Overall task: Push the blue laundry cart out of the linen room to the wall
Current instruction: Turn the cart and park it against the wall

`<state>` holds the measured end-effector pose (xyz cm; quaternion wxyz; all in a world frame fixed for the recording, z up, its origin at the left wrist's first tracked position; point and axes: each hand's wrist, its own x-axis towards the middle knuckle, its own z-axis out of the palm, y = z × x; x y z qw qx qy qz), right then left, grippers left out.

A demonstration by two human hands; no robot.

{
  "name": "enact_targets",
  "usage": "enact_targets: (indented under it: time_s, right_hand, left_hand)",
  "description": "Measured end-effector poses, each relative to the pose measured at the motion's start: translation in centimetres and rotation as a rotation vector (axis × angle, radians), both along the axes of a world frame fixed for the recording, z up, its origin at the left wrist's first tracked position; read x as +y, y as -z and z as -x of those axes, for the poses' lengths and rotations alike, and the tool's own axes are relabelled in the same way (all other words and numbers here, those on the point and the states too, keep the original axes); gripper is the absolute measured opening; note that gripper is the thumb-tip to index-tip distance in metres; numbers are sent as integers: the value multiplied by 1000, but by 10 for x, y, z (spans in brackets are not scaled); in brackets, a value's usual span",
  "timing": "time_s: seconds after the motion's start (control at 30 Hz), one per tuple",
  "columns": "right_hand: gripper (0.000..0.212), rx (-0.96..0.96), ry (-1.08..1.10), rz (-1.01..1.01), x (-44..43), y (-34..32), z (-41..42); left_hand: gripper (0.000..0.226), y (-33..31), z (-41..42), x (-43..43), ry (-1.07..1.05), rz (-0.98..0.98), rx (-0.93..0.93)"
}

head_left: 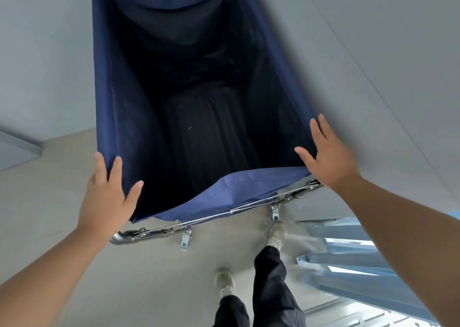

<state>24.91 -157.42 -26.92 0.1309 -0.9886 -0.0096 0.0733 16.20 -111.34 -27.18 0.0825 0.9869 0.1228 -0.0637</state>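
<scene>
The blue laundry cart (104,83) fills the middle of the view, a deep navy fabric bag on a chrome tube frame (149,233), with a dark inside that looks bare. Its far end sits close against a pale grey wall (373,40). My left hand (105,197) rests on the near left corner of the bag with fingers spread, the thumb over the rim. My right hand (326,152) lies flat at the near right corner, fingers apart, not wrapped around anything.
Pale grey wall surrounds the cart at the far side and right. A beige floor (62,177) lies below. My feet in light shoes (275,234) stand just behind the cart's casters (185,239). Blue-grey metal shelving or rails (361,264) sit at the lower right.
</scene>
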Motion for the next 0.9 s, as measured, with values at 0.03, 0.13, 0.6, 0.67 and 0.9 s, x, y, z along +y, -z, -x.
enact_targets:
  time_s: [0.03, 0.13, 0.6, 0.67, 0.9]
  right_hand:
    - [77, -1, 0, 2, 0, 0, 0]
    - [77, 5, 9, 10, 1, -1, -1]
    - [75, 9, 24, -13, 4, -3, 3]
    - [75, 17, 29, -18, 4, -3, 2]
    - [77, 0, 22, 19, 3, 1, -2]
  left_hand:
    - [75, -1, 0, 0, 2, -2, 2]
    - [74, -2, -1, -2, -4, -1, 5]
    - [71, -2, -4, 3, 12, -6, 25]
    - [71, 0, -4, 5, 31, -18, 20]
    - [72, 4, -5, 6, 38, -20, 6]
